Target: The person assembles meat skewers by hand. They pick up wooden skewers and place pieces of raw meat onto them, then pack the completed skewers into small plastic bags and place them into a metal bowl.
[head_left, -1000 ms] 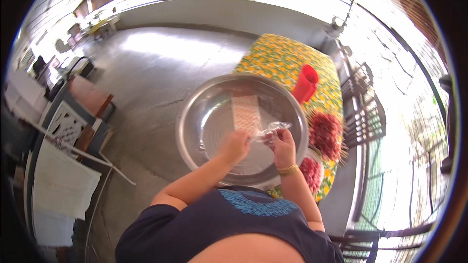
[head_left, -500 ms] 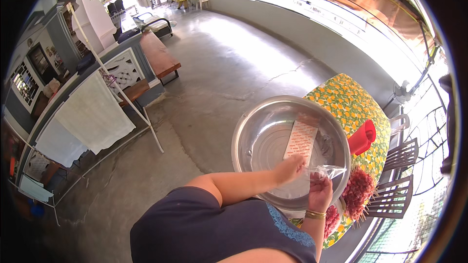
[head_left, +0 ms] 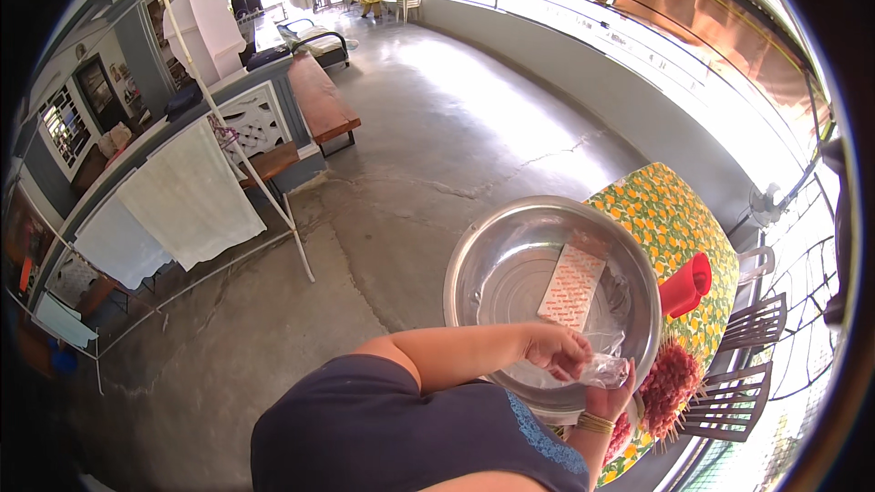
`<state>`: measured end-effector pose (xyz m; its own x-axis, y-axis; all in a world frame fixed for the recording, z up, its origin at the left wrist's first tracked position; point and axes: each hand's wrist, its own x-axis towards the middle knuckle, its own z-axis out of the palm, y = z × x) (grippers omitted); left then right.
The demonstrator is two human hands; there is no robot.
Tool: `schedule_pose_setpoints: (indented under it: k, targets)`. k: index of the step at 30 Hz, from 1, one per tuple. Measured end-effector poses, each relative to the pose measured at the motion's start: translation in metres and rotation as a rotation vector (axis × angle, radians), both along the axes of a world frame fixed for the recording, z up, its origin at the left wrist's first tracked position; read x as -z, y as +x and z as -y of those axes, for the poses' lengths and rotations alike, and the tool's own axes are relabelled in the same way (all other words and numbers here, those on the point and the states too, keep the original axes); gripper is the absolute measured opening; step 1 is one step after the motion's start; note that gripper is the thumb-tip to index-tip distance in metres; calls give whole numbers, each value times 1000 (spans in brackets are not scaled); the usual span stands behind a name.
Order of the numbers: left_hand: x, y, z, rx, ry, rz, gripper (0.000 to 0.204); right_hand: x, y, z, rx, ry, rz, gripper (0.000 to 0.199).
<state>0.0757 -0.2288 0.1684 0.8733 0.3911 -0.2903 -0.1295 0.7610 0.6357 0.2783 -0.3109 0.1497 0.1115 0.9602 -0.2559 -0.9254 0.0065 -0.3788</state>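
A clear plastic bag [head_left: 604, 371] is bunched between my two hands, above the near right part of a wide metal basin [head_left: 453, 296]. My right hand [head_left: 613, 398], with bangles at the wrist, is closed round the bag's right side. From the left, my left hand [head_left: 559, 352] reaches across the basin, its fingers bent and pinching at the bag's left end. Inside the basin lies a flat white packet with orange print [head_left: 572, 287]. More crumpled clear plastic [head_left: 616, 296] rests beside it.
The basin stands on a table with a yellow-and-green fruit-patterned cloth [head_left: 670, 210]. Right of it are a red plastic pitcher [head_left: 685, 286] and a heap of skewered red meat [head_left: 673, 386]. Dark slatted chairs [head_left: 729, 405] line the right side. A drying rack with towels [head_left: 191, 191] stands left.
The bag, stretched out between my hands before, is now gathered up compactly. My left hand has shifted slightly right and down with its fingers over the bag. The view has tilted a little.
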Motion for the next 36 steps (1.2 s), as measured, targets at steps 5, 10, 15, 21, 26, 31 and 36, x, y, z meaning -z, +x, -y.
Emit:
schedule_pose_setpoints:
  k: [5, 10, 15, 21, 26, 31, 36]
  targets:
    - [6, -14, -15, 55, -165, 324, 13, -21, -7, 12, -73, 182, 38, 31]
    - [13, -8, -13, 26, -131, 272, 17, -17, -8, 18, -63, 10, 177, 26]
    - [27, -1, -18, 9, 368, -117, 40, -12, -8, 4, 13, 149, 139, 13]
    - [32, 9, -31, -804, 1351, -466, 27, 9, -57, 14, 71, 30, 952, 43]
    - [18, 16, -1, -622, 1797, -453, 18, 5, -31, -15, 772, -143, 1703, 52]
    - [14, 9, 22, -541, 2147, -222, 17, -19, 16, -6, 586, -71, 1901, 36]
    - [13, 10, -2, -536, 1731, -491, 34, -19, -2, 5, 527, 91, 2249, 29]
